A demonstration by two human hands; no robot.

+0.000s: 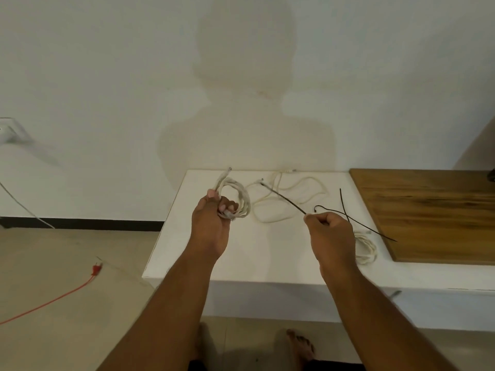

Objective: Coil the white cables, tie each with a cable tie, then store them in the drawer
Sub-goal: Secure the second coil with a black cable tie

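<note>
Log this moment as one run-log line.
left hand: holds coiled cable | right hand: pinches black cable tie | loose cable: uncoiled on table | step: tie not yet wrapped

We stand barefoot in what looks like a sparsely furnished room of a home: a plain white wall (107,62) meets a beige tiled floor (67,263) along a dark skirting strip (93,223). A low white worktop (241,258) sits against the wall, a wooden board (428,210) laid across its right side. A wall socket (9,129) with a white lead shows at far left, and a red power cord (53,298) trails over the tiles.
</note>
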